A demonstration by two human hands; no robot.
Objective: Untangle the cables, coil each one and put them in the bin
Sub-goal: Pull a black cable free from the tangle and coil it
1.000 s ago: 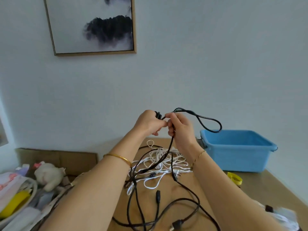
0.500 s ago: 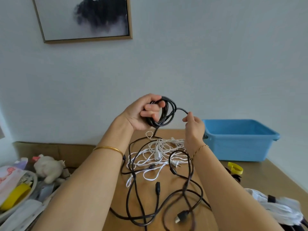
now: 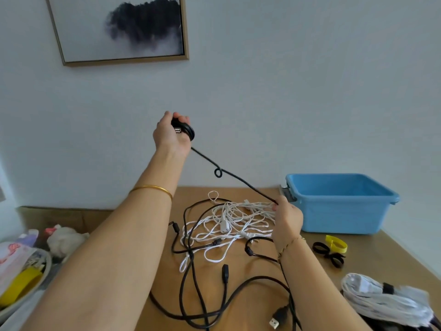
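Hands, close together half second ago, now drawn apart: left hand (image 3: 170, 136) raised, gripping small coil (image 3: 188, 130) of black cable (image 3: 250, 186); right hand (image 3: 287, 217) pinches cable low beside bin (image 3: 341, 213). Stretch between taut, one kink. Next wrap likely; rest tangled on bench (image 3: 381, 271).

A room in a home — a framed landscape (image 3: 119, 29) hangs on the pale wall (image 3: 310, 91) behind a wooden table (image 3: 393, 263). Beside the table's left edge lie a plush toy (image 3: 65, 240) and a basket (image 3: 49, 261) of odds (too blurred to name); a blue plastic bin (image 3: 338, 211) stands at its far right corner.
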